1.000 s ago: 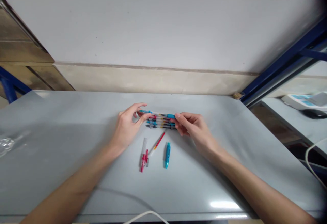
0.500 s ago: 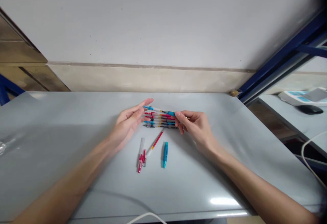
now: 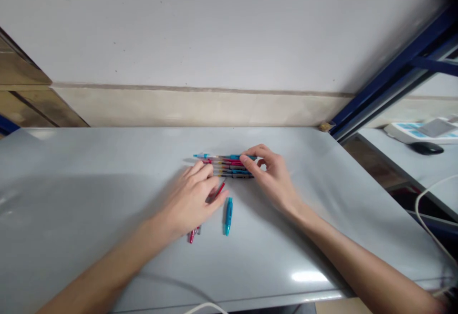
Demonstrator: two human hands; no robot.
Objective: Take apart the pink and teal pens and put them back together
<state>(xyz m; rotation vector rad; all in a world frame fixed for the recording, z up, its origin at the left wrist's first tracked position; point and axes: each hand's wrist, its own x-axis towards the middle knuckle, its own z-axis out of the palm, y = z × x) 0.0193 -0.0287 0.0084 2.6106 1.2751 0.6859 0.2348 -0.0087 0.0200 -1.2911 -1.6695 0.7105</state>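
Note:
A row of several pens [image 3: 229,167] lies side by side on the grey table [image 3: 107,199], blue, red and dark ones. My right hand [image 3: 270,173] pinches the right end of the farthest blue pen [image 3: 218,156], which lies at the top of the row. My left hand [image 3: 195,199] hovers palm down over the loose pen parts, fingers stretched and slightly spread, covering a red refill [image 3: 220,191] and most of a red-capped barrel [image 3: 193,234]. A blue pen cap [image 3: 228,215] lies just right of the left hand.
A white wall with a beige skirting runs behind the table. A blue metal frame [image 3: 386,75] rises at the right. Beyond it another table holds a white device [image 3: 418,130] and a dark mouse [image 3: 425,148]. White cables lie at the right edge and near the front edge [image 3: 203,308].
My left hand let go of the blue pen's left end and dropped down over the red refill and barrel. My right hand set the blue pen level at the top of the row.

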